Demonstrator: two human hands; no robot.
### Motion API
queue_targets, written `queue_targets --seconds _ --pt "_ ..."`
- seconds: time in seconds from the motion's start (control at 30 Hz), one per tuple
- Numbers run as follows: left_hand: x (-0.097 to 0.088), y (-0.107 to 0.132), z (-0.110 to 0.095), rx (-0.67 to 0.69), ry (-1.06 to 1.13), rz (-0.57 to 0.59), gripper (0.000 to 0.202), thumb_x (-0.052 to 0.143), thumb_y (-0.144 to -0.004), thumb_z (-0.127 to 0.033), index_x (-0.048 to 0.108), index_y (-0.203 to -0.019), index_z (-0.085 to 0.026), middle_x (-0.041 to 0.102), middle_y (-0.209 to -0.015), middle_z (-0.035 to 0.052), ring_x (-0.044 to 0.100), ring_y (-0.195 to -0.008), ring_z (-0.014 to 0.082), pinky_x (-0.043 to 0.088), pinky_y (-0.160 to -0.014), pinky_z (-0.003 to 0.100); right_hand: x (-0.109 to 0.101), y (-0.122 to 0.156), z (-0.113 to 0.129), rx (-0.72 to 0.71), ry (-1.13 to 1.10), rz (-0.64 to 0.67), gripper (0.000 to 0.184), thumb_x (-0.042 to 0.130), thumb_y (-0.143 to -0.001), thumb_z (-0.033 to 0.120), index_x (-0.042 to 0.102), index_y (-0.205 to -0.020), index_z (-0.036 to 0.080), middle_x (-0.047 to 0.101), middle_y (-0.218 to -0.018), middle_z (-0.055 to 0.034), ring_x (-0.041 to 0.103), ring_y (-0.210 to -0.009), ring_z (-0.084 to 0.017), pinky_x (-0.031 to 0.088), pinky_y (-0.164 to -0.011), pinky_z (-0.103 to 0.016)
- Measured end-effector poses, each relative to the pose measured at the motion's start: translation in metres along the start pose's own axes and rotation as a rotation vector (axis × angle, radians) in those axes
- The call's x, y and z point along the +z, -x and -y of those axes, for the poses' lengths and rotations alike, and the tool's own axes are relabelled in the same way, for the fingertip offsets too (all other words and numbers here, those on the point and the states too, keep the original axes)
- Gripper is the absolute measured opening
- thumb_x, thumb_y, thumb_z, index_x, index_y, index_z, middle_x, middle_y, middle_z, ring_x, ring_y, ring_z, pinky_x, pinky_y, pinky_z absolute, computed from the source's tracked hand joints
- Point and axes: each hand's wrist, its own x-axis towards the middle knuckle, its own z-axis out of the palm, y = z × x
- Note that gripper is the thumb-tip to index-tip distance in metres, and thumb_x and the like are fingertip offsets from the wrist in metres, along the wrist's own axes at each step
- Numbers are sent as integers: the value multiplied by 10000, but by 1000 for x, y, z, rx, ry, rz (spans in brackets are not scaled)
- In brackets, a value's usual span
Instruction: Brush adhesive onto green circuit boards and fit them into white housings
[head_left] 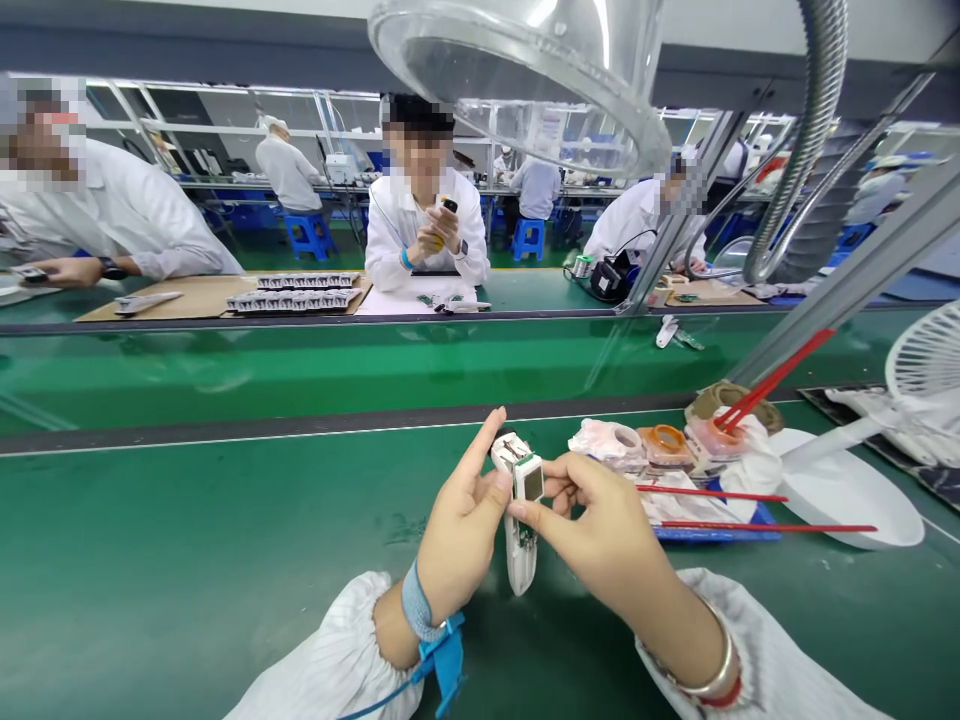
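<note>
A white handheld device housing [520,568] stands nearly upright above the green bench, its inside showing green circuit board and thin wires near the top. My left hand [457,535] grips it from the left, thumb against its side and index finger stretched upward. At its upper part sits a small display [533,485] with a white frame and a grey screen. From the right, my right hand [600,520] pinches the display's edge between thumb and fingers. Whether the display is seated in the housing or just held against it, I cannot tell. A blue wrist strap [431,620] circles my left wrist.
To the right are a blue tray [720,533] with red sticks [765,527], an orange tape roll [664,440] and a white fan [847,435]. A clear hood [525,90] hangs overhead. Beyond the green conveyor [300,375], a co-worker [427,220] holds a similar device.
</note>
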Motion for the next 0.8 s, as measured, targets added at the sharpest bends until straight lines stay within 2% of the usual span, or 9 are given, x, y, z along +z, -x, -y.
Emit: queue_targets --seconds 0.1,0.2,0.3,0.4,0.5,0.57,0.63,0.73,0.8 --pt "0 -2 0 -34 105 17 547 575 -834 -250 380 -1337 -337 265 -1485 32 519 -1133 190 425 -953 298 3 1 -3 -25 56 -19 223 705 -703 321 528 -684 187 508 -629 17 487 -563 -128 392 -517 -249" --pt "2 -3 0 -86 158 74 464 572 -838 -265 436 -1280 -233 497 -1320 102 573 -1060 198 466 -885 292 6 1 -5 -76 120 -56 194 691 -717 271 526 -653 192 522 -607 11 494 -547 -129 384 -505 -247" --pt "5 -2 0 -112 134 59 522 641 -787 -232 419 -1259 -227 633 -1106 86 614 -975 194 500 -817 292 10 3 -10 -242 220 -125 117 574 -785 192 540 -673 185 532 -589 -7 494 -534 -139 369 -499 -260" --pt "8 -2 3 -100 94 -9 515 685 -744 -181 450 -1201 -222 658 -1016 58 607 -998 187 500 -827 276 13 6 -14 -397 338 -149 160 460 -851 153 570 -736 169 540 -603 -31 495 -550 -151 357 -510 -279" --pt "8 -4 7 -97 79 -64 422 648 -779 -206 476 -1165 -214 626 -1094 70 572 -1072 201 498 -825 266 14 8 -15 -447 382 -106 212 456 -878 171 574 -703 182 561 -635 -45 510 -582 -158 362 -525 -284" --pt "7 -5 7 -107 88 -75 401 640 -785 -216 485 -1154 -205 587 -1166 83 563 -1085 213 498 -826 281 11 7 -13 -401 305 -77 172 519 -853 182 579 -691 183 568 -633 -39 519 -580 -156 379 -526 -279" --pt "6 -7 6 -119 95 -74 381 634 -787 -231 500 -1142 -186 577 -1176 93 579 -1042 212 491 -828 298 8 3 -10 -271 155 -21 36 625 -779 174 600 -755 181 567 -636 -18 529 -577 -146 411 -536 -268" --pt "5 -9 1 -135 91 -88 360 636 -782 -253 545 -1116 -155 615 -1087 87 595 -943 182 467 -829 294 2 -7 -10 -37 -93 119 261 727 -672 178 600 -899 205 577 -744 2 554 -630 -135 464 -580 -260" --pt "5 -11 -2 -160 108 -112 366 657 -762 -263 569 -1098 -146 631 -1025 77 592 -885 166 467 -793 280 -2 -11 -12 66 -240 234 350 738 -662 218 565 -966 219 579 -799 4 573 -671 -138 487 -605 -264"
